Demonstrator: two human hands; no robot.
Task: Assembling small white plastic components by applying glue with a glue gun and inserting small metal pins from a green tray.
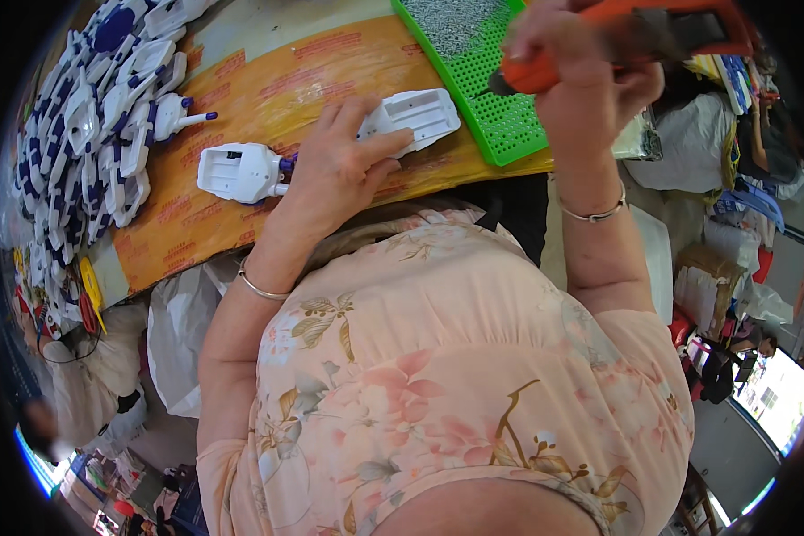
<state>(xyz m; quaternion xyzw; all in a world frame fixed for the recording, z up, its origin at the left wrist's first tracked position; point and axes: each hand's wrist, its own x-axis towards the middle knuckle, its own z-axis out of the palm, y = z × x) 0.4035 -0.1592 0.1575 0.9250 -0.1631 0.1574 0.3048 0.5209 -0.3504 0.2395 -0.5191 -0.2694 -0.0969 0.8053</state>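
My left hand (341, 170) is closed over a white and purple plastic assembly lying on the table, its fingers gripping the open, tray-like white housing (427, 118) at one end. The other end (239, 172), a smaller white shell with a small black part inside, sticks out on the left of my wrist. My right hand (583, 98), raised over the right side of the table, is wrapped round an orange power screwdriver (529, 75). Its dark nose points left; motion blurs the tool and fingers somewhat.
A large heap of similar white and purple plastic assemblies (85, 121) covers the table's left. Beyond my hands, a green perforated tray (509, 134) holds many small silvery screws (451, 36). Orange sheeting (286, 76) covers the tabletop. A yellow tool (91, 290) lies near the left edge.
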